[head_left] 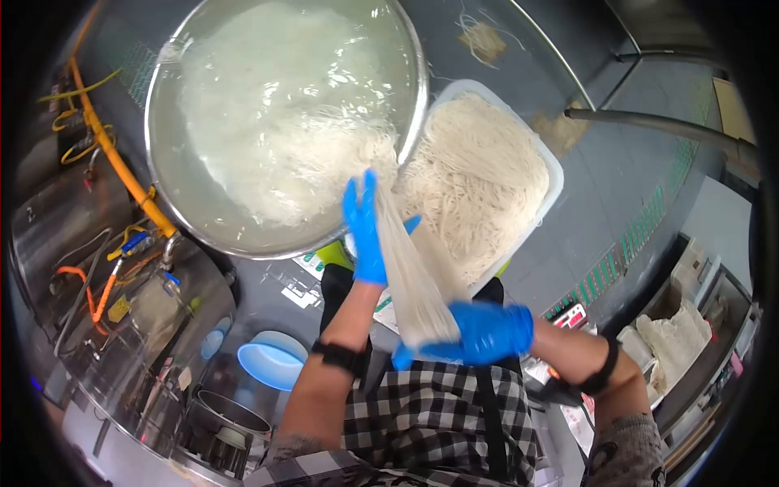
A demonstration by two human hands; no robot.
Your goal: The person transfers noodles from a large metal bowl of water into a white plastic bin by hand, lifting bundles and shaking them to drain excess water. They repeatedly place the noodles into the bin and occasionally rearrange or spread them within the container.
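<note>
A long bundle of pale noodles (408, 280) stretches from the rim of a large round metal basin (423, 81) down toward my lap. My right hand (479, 333), in a blue glove, is wrapped round its lower end. Higher up, my left hand (367, 231), also gloved in blue, lies against the bundle's left side near the rim, with its fingers extended and spread. More noodles (324, 154) lie in the cloudy water of the basin. Right of it, a white tub (554, 174) holds a thick heap of noodles (479, 162).
A light blue bowl (273, 365) and a metal pot (234, 412) are at the lower left. Metal tanks with an orange hose (130, 174) line the left side. Metal rails (649, 119) cross the upper right. A crate with cloth (672, 341) is at the right.
</note>
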